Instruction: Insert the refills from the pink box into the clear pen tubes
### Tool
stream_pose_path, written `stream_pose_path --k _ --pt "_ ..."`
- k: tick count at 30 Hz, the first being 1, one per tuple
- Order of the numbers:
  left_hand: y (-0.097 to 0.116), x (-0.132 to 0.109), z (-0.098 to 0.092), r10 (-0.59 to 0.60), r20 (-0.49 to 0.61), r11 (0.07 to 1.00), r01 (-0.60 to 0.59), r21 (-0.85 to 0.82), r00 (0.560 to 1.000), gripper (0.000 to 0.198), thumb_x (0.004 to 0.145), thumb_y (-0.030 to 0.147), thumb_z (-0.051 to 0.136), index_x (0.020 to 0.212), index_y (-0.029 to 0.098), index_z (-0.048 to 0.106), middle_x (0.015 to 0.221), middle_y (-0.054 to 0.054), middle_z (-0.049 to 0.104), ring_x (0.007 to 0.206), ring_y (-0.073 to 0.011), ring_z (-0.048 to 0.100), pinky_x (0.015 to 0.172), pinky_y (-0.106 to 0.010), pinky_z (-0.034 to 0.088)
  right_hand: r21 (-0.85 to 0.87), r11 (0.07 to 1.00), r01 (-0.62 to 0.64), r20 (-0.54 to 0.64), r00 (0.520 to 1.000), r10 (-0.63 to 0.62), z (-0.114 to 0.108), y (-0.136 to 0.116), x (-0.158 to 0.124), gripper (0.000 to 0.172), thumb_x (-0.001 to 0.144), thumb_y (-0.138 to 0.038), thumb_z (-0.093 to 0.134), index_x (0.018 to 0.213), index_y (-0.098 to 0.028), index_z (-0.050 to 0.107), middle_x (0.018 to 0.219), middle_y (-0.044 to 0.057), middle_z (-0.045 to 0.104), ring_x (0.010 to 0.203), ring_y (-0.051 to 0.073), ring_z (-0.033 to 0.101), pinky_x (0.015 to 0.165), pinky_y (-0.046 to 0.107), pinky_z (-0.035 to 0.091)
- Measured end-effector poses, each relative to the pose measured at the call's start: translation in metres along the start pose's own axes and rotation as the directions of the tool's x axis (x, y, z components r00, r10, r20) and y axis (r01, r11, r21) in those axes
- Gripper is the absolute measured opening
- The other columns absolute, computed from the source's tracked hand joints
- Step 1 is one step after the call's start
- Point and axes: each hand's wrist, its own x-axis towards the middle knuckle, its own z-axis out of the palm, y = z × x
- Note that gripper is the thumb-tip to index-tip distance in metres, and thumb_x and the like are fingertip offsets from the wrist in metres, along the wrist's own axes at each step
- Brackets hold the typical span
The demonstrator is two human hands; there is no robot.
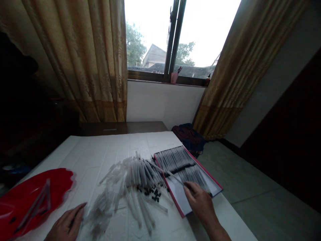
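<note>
Curling right hand (pixel 200 200) around tube (pixel 175 177)

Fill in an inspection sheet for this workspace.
Surface: white table, brick-patterned.
Job's things: loose translucent tubes piled mid-table; small black caps beside them; red-rimmed box with two rows of slim tubes.
Clutter: red dish at left, holding a few tubes; blurred translucent material near the left hand.
Hands: right hand holds a slim stick over the box; left hand rests low, grip unclear.
Cables: nothing seen.
Surroundings: window, patterned curtains, pink cup on the sill.
</note>
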Motion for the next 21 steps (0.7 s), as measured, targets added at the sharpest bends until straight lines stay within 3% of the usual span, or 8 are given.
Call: stream_pose_path --k 6,9,12,15,17,19,21 --pt "0.008 0.011 -0.018 -0.102 0.188 0.984 0.127 -0.124 0.977 0.034 0.081 0.044 0.045 0.097 0.029 0.071 0.093 0.003 0.077 0.085 -0.0177 0.073 0.071 -0.023 0.057 0.328 0.918 0.221 0.061 0.965 -0.254 0.027 -0.046 -0.026 0.026 0.086 -0.025 0.049 0.094 -0.02 0.073 0.088 0.009 0.073 0.083 0.022 0.069 0.074 0.028 0.051" --pt "0.014 0.011 -0.026 -0.094 0.153 0.988 0.112 -0.111 0.984 0.034 0.081 0.045 0.045 0.095 0.028 0.071 0.09 0.003 0.077 0.079 -0.0162 0.073 0.064 -0.021 0.057 0.383 0.884 0.269 0.122 0.934 -0.337 0.044 -0.06 -0.039 0.024 0.086 -0.025 0.053 0.094 -0.02 0.074 0.085 0.009 0.073 0.08 0.022 0.07 0.072 0.027 0.051" --pt "0.038 0.001 -0.032 0.114 -0.023 0.989 -0.116 -0.094 0.993 0.034 0.086 0.048 0.045 0.097 0.028 0.07 0.088 0.002 0.076 0.078 -0.0156 0.073 0.067 -0.022 0.058 0.414 0.857 0.306 0.197 0.889 -0.413 0.06 -0.067 -0.048 0.02 0.083 -0.022 0.056 0.092 -0.019 0.073 0.081 0.007 0.072 0.073 0.02 0.068 0.065 0.025 0.049" --pt "0.082 -0.015 -0.033 0.411 -0.139 0.905 -0.422 -0.058 0.901 0.034 0.09 0.052 0.047 0.111 0.031 0.064 0.098 0.002 0.074 0.087 -0.0152 0.071 0.077 -0.024 0.057 0.469 0.832 0.295 0.242 0.864 -0.442 0.067 -0.075 -0.054 0.014 0.079 -0.019 0.059 0.084 -0.019 0.072 0.075 0.006 0.07 0.068 0.018 0.065 0.062 0.023 0.046" --pt "0.11 -0.025 -0.029 0.55 -0.12 0.827 -0.559 -0.056 0.826 0.037 0.09 0.053 0.049 0.118 0.031 0.06 0.105 0.0 0.073 0.094 -0.016 0.07 0.08 -0.024 0.056 0.532 0.812 0.241 0.265 0.863 -0.43 0.07 -0.08 -0.056 0.011 0.076 -0.019 0.062 0.08 -0.018 0.072 0.073 0.005 0.07 0.069 0.019 0.065 0.062 0.024 0.046" --pt "0.129 -0.032 -0.021 0.585 -0.124 0.796 -0.597 -0.099 0.801 0.033 0.093 0.049 0.045 0.116 0.029 0.059 0.099 -0.001 0.073 0.09 -0.0155 0.07 0.078 -0.024 0.056 0.605 0.784 0.142 0.289 0.878 -0.382 0.072 -0.084 -0.056 0.009 0.073 -0.019 0.065 0.078 -0.018 0.072 0.073 0.005 0.07 0.07 0.02 0.064 0.064 0.026 0.046" --pt "0.135 -0.037 -0.012 0.548 -0.139 0.808 -0.565 -0.167 0.825 0.029 0.098 0.043 0.038 0.107 0.028 0.06 0.086 0.0 0.073 0.079 -0.0132 0.071 0.072 -0.022 0.057 0.689 0.725 -0.011 0.321 0.901 -0.291 0.075 -0.083 -0.055 0.012 0.069 -0.021 0.069 0.08 -0.018 0.072 0.073 0.004 0.069 0.07 0.02 0.064 0.064 0.027 0.046"
